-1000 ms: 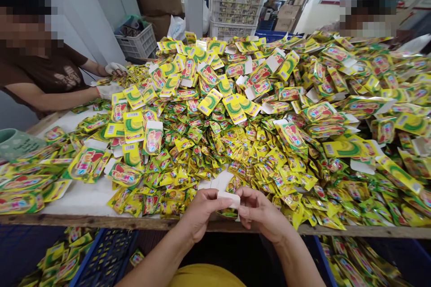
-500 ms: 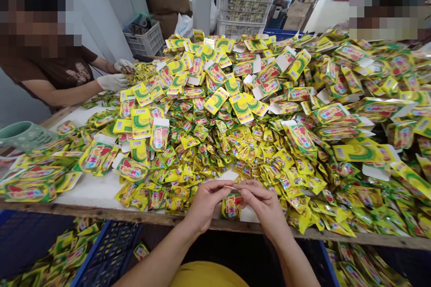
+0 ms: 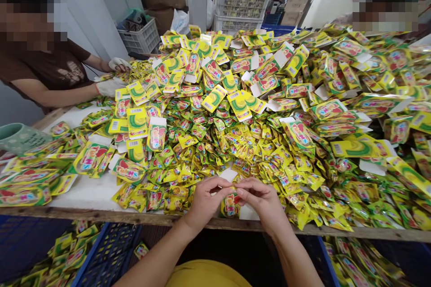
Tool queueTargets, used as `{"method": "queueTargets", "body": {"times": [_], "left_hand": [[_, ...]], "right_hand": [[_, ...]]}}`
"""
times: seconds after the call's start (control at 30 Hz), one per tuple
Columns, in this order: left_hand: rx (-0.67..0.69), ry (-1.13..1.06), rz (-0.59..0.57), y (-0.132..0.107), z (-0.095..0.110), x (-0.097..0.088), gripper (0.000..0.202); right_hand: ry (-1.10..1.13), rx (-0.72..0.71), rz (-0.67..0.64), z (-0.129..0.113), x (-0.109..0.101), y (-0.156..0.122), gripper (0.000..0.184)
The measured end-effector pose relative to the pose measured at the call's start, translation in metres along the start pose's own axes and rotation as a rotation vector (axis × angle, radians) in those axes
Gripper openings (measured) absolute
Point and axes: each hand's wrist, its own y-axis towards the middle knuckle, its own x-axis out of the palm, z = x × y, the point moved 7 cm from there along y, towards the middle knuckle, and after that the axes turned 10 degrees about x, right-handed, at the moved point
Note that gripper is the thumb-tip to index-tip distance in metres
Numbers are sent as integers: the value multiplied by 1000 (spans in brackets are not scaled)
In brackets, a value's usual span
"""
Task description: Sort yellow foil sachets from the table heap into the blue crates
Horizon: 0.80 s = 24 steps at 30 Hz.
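Yellow-green, the small box is at the table edge, its top pinched between fingertips of my left hand and right hand, the white flap of one second ago now hidden, so closing seems nearly done.

carton: partly hidden by fingers | mug: cut off left

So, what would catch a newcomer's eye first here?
First, the broad heap of yellow-and-green cardboard boxes and shiny sachets spread across the white tabletop. At the table's near edge, the bare left hand and bare right hand pinch the top of one small, printed cardboard box. At far left, a pale green mug with dark lettering sits beside more boxes.
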Motion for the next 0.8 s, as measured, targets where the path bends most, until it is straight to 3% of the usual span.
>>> {"method": "queueTargets", "body": {"times": [0.13, 0.4, 0.53, 0.6, 0.67, 0.7, 0.8], "left_hand": [[200, 48, -70, -3, 12, 1, 13], [244, 63, -196, -16, 13, 9, 17], [247, 125, -312, -20, 14, 19, 26], [209, 150, -305, -18, 17, 14, 27], [128, 198, -180, -17, 23, -13, 25], [68, 243, -83, -19, 26, -36, 24], [-170, 454, 170, -48, 33, -131, 27]], "right_hand": [[-175, -187, 24, -8, -4, -7, 12], [-452, -552, 317, -4, 6, -45, 18], [-451, -460, 273, 2, -11, -42, 18], [-451, -370, 357, 0, -31, -31, 18], [-575, -337, 462, -7, -43, -19, 19], [-690, -338, 478, -9, -41, -12, 18], [-1043, -322, 407, -6, -22, 8, 16]]}}
